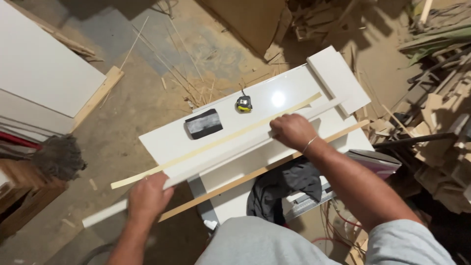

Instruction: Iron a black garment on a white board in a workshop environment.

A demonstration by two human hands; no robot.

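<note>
1. Your left hand [147,196] closes on the near end of a long white strip [235,153]; your fingers wrap out of sight, so the exact grip is hard to make out.
2. Your right hand [293,130] presses knuckles-up on the same strip further along, fingers curled; whether it pinches the strip, you cannot tell.
3. Running diagonally across the white tabletop [167,140], the strip overhangs at the near left, where its end juts past your left hand.
4. It looks thin, straight and glossy white. A pale tan band [216,143] lies just beside it, and a tape measure [244,103] and a dark block [203,123] sit beyond.
</note>
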